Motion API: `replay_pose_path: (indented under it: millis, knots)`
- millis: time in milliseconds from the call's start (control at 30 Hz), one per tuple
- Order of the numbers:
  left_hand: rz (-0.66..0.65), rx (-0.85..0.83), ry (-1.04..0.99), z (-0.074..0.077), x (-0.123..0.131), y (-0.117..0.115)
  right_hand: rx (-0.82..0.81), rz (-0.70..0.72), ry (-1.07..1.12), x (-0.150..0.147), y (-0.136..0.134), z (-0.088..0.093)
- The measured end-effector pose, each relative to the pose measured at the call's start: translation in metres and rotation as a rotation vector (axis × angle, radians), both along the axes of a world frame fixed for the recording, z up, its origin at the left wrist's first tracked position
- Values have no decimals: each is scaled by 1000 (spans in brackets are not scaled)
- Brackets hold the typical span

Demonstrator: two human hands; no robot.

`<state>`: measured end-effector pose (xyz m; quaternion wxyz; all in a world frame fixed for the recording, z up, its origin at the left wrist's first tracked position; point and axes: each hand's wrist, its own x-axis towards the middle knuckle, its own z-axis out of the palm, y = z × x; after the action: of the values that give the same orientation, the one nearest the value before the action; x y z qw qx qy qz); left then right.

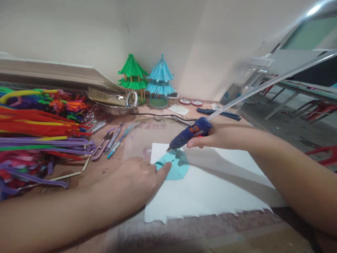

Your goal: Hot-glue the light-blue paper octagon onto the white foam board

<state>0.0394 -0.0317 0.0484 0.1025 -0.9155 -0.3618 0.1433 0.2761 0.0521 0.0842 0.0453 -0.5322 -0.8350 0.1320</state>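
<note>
My right hand [204, 137] is wrapped round a blue glue gun [184, 135] with a long clear glue stick in its back. The gun's nozzle points down at the upper edge of a light blue paper piece [179, 170]. That piece lies on a white sheet [210, 196] with a ragged front edge. On the left side of the blue piece, my left hand [140, 175] presses with a fingertip; its other fingers are mostly hidden. A narrow dark slit shows in the blue piece beside that fingertip.
Colourful pipe cleaners [39, 123] fill the left side. Pens [119, 142] and pink snips [101, 147] lie beside them. At the back stand green [133, 79] and blue [160, 82] small pagodas, a metal bowl [113, 108], tape rolls [191, 102] and a dark blue cutter [219, 113].
</note>
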Motion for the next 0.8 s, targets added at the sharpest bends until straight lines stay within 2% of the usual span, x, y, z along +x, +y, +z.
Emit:
replay_pose_path:
  millis: [133, 400, 567, 800]
  knots:
    - [-3, -10, -16, 0, 0, 1, -75, -42, -29, -7, -2, 0]
    - [-4, -21, 47, 3, 2, 1, -13, -61, -71, -11, -6, 3]
    - [10, 0, 32, 1, 0, 1, -52, -89, -13, -6, -3, 4]
    - [28, -22, 41, 1, 0, 1, 85, -23, -23, -7, -4, -1]
